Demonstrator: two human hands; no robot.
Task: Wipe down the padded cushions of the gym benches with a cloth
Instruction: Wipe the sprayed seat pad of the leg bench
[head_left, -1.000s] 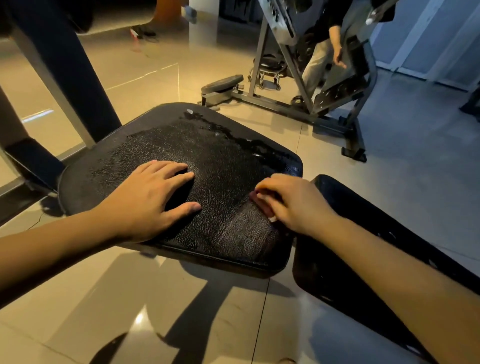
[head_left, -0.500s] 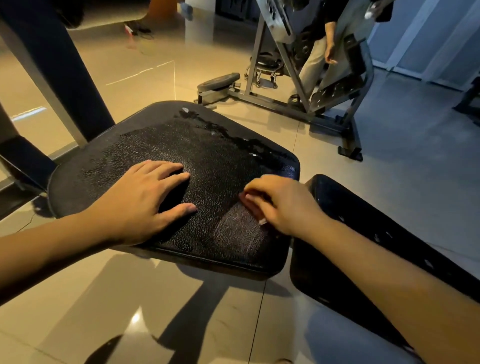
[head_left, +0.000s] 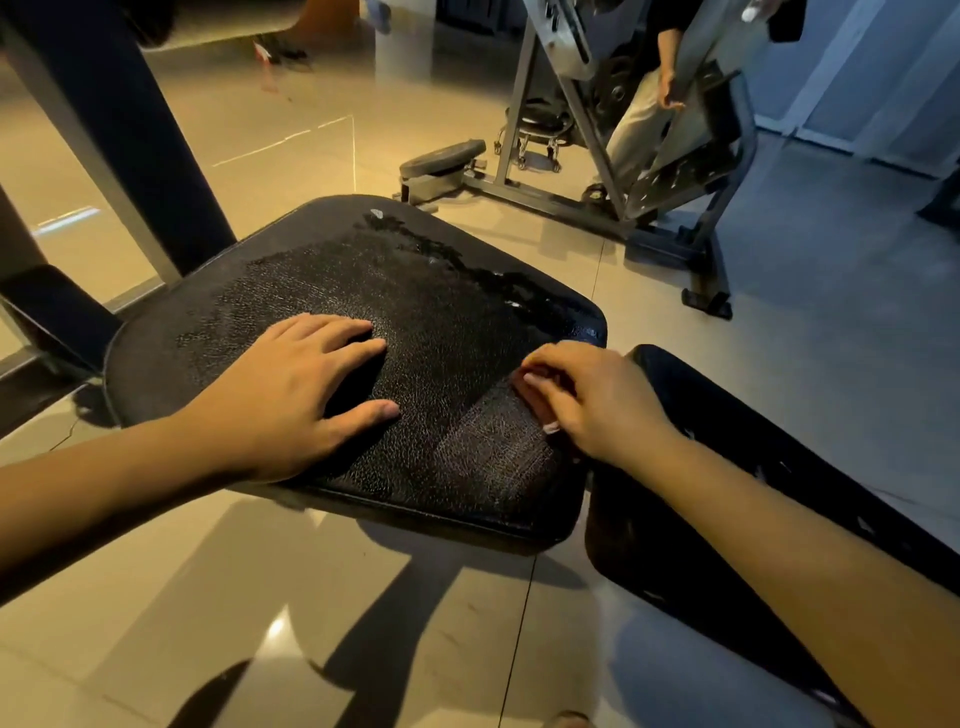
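Black padded seat cushion (head_left: 415, 322) at centre, cracked and glistening wet along its far edge, taken here as the landmark. Left hand (head_left: 291, 400) pressed flat on the near-left part of that surface, palm down, fingers spread wide, thumb stretched toward the middle, holding nothing. Right hand (head_left: 587, 400) on the near-right part of the cushion, close to its right edge, fingers curled down in a narrow grip over a small reddish cloth (head_left: 524, 389), only a sliver of which peeks out beneath the fingertips; probably folded small, though too much is hidden to be sure. Cloth pressed against the cushion's surface, well apart from the left hand. A duller, streaked patch of the cushion just nearer the camera than the right hand.

Second black pad (head_left: 727, 441) just beside the cushion's right edge, separated from it by a narrow gap, running away under the right forearm. Glossy tiled floor (head_left: 260, 597) below and in front of the cushion, with dark shadows of the arms on it. Beyond the cushion's far right corner, a grey metal gym machine (head_left: 613, 171), with a standing person (head_left: 644, 114) partly visible behind its frame. Dark upright post (head_left: 130, 130) past the cushion's far-left side.
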